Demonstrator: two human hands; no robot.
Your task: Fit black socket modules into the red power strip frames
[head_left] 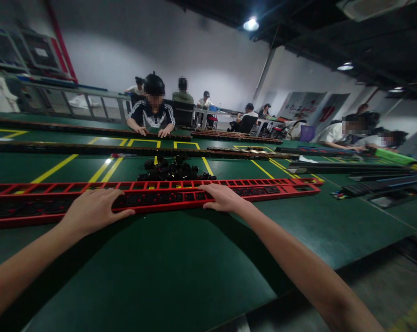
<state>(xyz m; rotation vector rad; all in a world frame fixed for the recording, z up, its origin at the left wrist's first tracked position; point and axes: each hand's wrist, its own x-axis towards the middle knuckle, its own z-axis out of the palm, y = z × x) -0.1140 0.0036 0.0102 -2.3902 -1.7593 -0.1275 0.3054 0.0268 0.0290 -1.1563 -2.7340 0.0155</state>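
Note:
A long red rail [181, 196] lies across the green table, with a row of rectangular openings along its far side and black socket-like inserts along its near channel. My left hand [92, 206] grips it left of centre, the fingers over the top and the thumb along the near edge. Farther right, my right hand [225, 198] holds the same rail, fingers reaching over it and thumb at the front. The undersides of my fingertips are partly hidden. Just behind the rail sits a pile of small black parts [174, 169].
Long dark rails [132, 150] lie across the green table [181, 263], which has yellow marking lines. A co-worker [153, 108] sits opposite with both hands on a rail. More black strips [384, 186] and a bright green tray [391, 156] are at the right.

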